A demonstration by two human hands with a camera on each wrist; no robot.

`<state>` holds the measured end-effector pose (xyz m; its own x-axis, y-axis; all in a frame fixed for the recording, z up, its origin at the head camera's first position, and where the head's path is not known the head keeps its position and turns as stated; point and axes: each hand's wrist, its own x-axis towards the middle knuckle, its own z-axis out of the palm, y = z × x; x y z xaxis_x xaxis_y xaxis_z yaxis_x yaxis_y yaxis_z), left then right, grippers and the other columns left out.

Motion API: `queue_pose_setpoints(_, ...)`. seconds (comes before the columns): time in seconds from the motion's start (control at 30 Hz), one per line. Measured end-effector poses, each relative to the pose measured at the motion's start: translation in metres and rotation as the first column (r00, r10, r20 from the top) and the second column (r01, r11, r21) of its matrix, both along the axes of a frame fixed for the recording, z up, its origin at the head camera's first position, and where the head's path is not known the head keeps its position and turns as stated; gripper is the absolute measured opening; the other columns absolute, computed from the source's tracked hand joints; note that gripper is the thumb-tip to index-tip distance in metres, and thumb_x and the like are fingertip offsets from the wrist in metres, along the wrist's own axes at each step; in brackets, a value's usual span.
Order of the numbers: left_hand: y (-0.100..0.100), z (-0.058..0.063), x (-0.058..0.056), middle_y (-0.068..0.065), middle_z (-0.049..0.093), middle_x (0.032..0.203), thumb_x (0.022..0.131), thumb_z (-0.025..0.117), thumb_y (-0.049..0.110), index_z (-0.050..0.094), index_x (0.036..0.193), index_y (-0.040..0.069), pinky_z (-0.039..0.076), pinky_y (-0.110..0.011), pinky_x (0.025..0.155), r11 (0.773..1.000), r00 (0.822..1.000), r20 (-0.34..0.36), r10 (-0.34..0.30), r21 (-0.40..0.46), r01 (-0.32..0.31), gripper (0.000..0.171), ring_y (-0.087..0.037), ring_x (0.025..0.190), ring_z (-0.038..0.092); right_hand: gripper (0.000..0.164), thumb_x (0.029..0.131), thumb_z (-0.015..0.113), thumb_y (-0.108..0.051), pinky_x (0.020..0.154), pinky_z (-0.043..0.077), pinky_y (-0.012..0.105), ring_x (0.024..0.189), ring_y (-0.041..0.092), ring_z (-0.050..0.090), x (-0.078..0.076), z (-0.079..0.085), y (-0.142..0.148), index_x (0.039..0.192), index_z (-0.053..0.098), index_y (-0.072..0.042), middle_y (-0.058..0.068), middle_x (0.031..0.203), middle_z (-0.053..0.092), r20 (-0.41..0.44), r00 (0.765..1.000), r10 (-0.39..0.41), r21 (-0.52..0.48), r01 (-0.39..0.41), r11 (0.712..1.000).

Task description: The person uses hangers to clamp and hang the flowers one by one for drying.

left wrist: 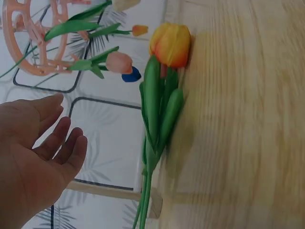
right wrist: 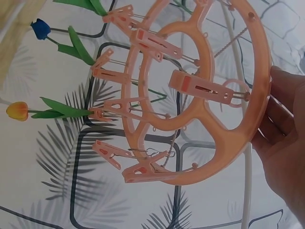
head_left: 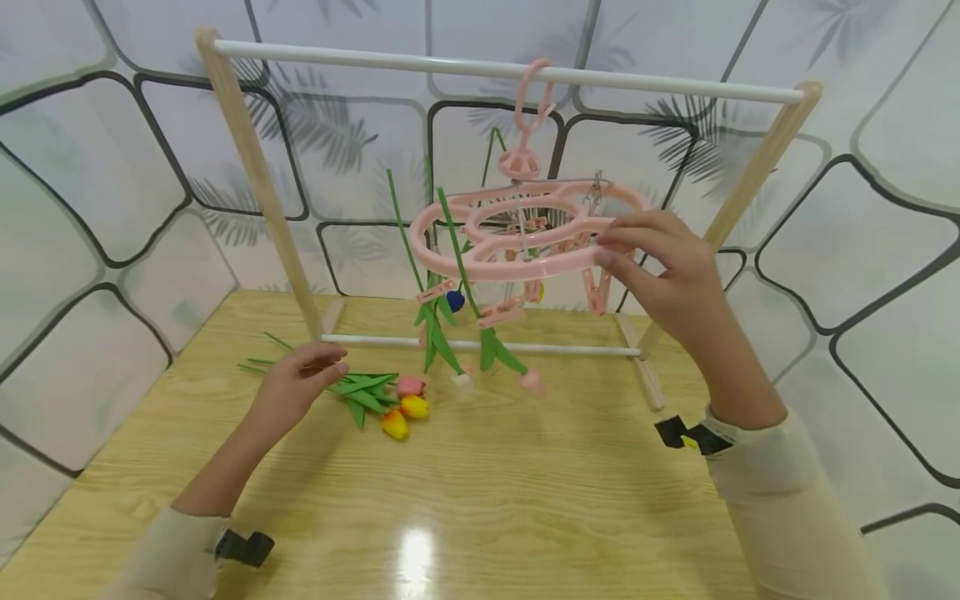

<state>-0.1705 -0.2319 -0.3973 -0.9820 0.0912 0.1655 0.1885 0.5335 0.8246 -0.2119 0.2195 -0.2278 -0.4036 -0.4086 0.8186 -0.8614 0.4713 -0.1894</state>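
A pink clip-on drying hanger (head_left: 525, 268) hangs by its hook from a white bar. My right hand (head_left: 667, 267) pinches the near right part of its rim between thumb and fingers; the right wrist view shows pink clothespins (right wrist: 202, 88) below the ring. Several artificial tulips hang head down from clips, among them a pink tulip (head_left: 531, 381), a white tulip (head_left: 462, 382) and a blue tulip (right wrist: 41, 29). My left hand (head_left: 296, 383), fingers loosely bent, holds nothing and hovers over the stems of tulips lying on the table, including a yellow-orange tulip (head_left: 395, 424).
The stand has a white top bar (head_left: 375, 60), wooden posts (head_left: 258, 175) and a white lower bar (head_left: 570, 348). Its right foot (head_left: 649, 383) rests on the wooden table (head_left: 525, 500). A patterned wall (head_left: 360, 183) closes off the back.
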Motion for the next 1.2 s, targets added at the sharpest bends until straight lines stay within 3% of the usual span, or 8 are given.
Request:
queue_pose_setpoints(0.1,-0.014,-0.007,-0.004,-0.018,0.063,0.127,0.103,0.061,0.033,0.063,0.133,0.006,0.053,-0.018,0.081,0.998,1.000,0.006,-0.005,-0.057,0.006,0.040,-0.004,0.101,0.063,0.021,0.082,0.079,0.004,0.095,0.046,0.016,0.109,0.015,0.061,0.001,-0.001,-0.001,0.103,0.076,0.003,0.015,0.108,0.071,0.006,1.000,-0.005,-0.005,0.005,1.000)
queue_pose_setpoints(0.33,-0.044,-0.023,-0.016,-0.022,0.059,0.132,0.104,0.060,0.023,0.062,0.132,0.000,0.054,-0.025,0.073,0.984,1.000,0.002,-0.017,-0.179,0.017,0.037,-0.034,0.107,0.062,0.020,0.085,0.078,-0.001,0.096,0.046,0.017,0.109,0.016,0.061,0.000,-0.004,0.000,0.104,0.075,0.004,0.016,0.109,0.070,-0.005,1.000,0.003,0.013,-0.003,1.000)
queue_pose_setpoints(0.47,-0.053,-0.026,-0.022,-0.024,0.061,0.127,0.104,0.060,0.021,0.062,0.131,-0.002,0.055,-0.030,0.075,0.973,0.999,0.030,-0.024,-0.231,0.030,0.036,-0.036,0.105,0.062,0.020,0.085,0.079,-0.002,0.095,0.045,0.016,0.107,0.020,0.062,-0.001,-0.005,-0.001,0.104,0.076,0.002,0.015,0.108,0.070,-0.006,1.000,0.000,-0.003,0.000,1.000)
queue_pose_setpoints(0.6,-0.059,-0.029,-0.027,-0.025,0.060,0.127,0.103,0.060,0.019,0.063,0.129,-0.002,0.055,-0.047,0.084,0.957,0.996,0.074,-0.047,-0.284,0.066,0.034,-0.039,0.109,0.060,0.023,0.091,0.076,-0.018,0.093,0.045,0.015,0.104,0.024,0.062,-0.002,-0.006,-0.001,0.102,0.076,0.001,0.015,0.107,0.071,-0.010,1.000,0.006,-0.030,-0.006,1.000)
queue_pose_setpoints(0.73,-0.065,-0.033,-0.032,-0.027,0.059,0.128,0.102,0.061,0.013,0.066,0.126,-0.002,0.050,-0.060,0.092,0.934,0.993,0.077,-0.087,-0.341,0.108,0.029,-0.044,0.114,0.056,0.022,0.091,0.076,-0.017,0.089,0.044,0.017,0.102,0.024,0.061,-0.004,-0.005,-0.001,0.104,0.076,0.001,0.015,0.109,0.070,-0.020,1.000,0.013,-0.014,-0.013,1.000)
queue_pose_setpoints(0.87,-0.067,-0.036,-0.035,-0.029,0.060,0.126,0.100,0.062,0.009,0.067,0.123,-0.004,0.051,-0.061,0.092,0.915,0.991,0.075,-0.109,-0.383,0.130,0.027,-0.047,0.114,0.058,0.020,0.085,0.079,-0.001,0.087,0.043,0.019,0.102,0.021,0.060,-0.004,-0.003,0.000,0.105,0.076,0.002,0.015,0.110,0.069,-0.024,1.000,0.003,0.012,-0.002,1.000)
queue_pose_setpoints(1.2,-0.075,-0.046,-0.043,-0.028,0.065,0.115,0.094,0.069,0.007,0.071,0.113,-0.004,0.050,-0.061,0.092,0.901,0.991,0.064,-0.121,-0.411,0.137,0.022,-0.049,0.110,0.059,0.023,0.083,0.080,0.002,0.089,0.043,0.019,0.106,0.026,0.060,-0.005,-0.003,-0.003,0.105,0.076,0.001,0.014,0.111,0.069,-0.019,1.000,-0.017,0.032,0.017,0.999)
